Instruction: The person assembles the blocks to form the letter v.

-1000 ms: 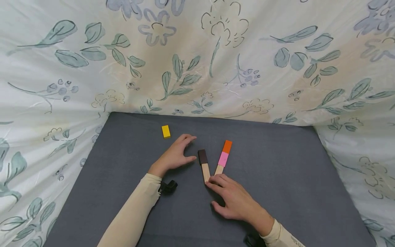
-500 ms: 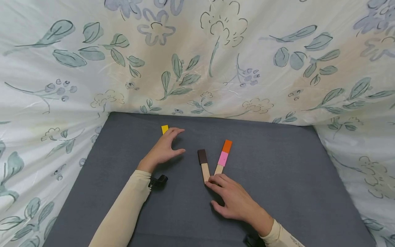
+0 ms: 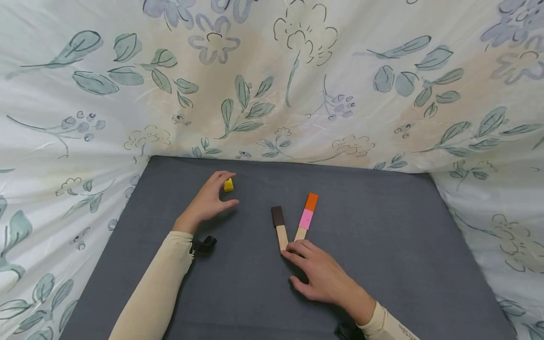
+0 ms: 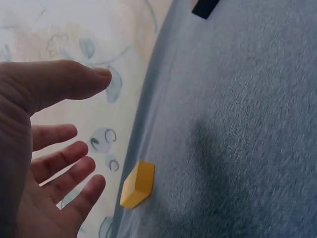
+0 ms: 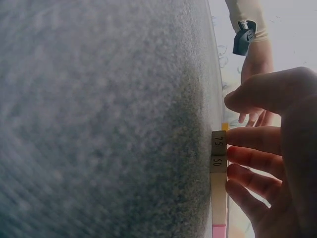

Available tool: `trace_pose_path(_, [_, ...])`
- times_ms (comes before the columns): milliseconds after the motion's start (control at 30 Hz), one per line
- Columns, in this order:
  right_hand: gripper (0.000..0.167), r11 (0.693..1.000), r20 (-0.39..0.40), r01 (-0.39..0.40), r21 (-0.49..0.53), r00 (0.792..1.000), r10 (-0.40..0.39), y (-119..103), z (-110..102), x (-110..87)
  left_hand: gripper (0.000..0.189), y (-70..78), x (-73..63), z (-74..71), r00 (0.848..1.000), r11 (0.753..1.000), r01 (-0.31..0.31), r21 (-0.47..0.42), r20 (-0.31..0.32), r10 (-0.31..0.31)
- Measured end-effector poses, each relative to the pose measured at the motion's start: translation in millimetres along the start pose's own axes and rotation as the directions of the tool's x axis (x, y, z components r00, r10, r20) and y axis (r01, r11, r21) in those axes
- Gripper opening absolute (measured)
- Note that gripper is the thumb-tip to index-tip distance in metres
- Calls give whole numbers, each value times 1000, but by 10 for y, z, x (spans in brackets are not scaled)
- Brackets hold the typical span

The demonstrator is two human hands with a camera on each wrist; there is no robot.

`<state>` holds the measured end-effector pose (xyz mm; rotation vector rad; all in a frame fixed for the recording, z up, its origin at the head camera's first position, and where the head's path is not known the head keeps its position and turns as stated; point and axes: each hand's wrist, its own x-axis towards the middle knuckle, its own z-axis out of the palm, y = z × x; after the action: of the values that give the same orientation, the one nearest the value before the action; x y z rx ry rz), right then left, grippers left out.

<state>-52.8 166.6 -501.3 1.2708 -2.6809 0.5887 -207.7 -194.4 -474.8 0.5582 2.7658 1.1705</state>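
My left hand (image 3: 206,199) hovers at a small yellow block (image 3: 228,185), thumb and fingers spread to either side of it. In the left wrist view that yellow block (image 4: 138,184) is apart from the fingers. My right hand (image 3: 319,273) rests its fingertips on the near ends of two block rows forming a V. The left row has a dark brown block (image 3: 278,216) and a pale wooden block (image 3: 282,236). In the right row, an orange block (image 3: 311,202), a pink block (image 3: 306,219) and a pale block (image 3: 300,233) line up. End faces (image 5: 218,143) marked 75 and 50 touch my right fingers.
A dark grey cloth (image 3: 382,236) covers the table. Floral fabric (image 3: 272,85) hangs behind it and along both sides. A black wrist camera (image 3: 205,244) sits on my left wrist.
My left hand has moved left and away from the dark brown block, to around the yellow block. My right hand and both block rows have stayed in place.
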Motion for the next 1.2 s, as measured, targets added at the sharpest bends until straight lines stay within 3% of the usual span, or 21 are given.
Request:
trace_pose_path(900, [53, 1000, 15, -23, 18, 1000, 23, -14, 4, 5, 80, -371, 272, -233, 994, 996, 88, 11, 61, -89])
trace_pose_path(1200, [53, 1000, -1, -23, 20, 1000, 23, -13, -13, 5, 80, -390, 342, -227, 994, 996, 89, 30, 68, -90])
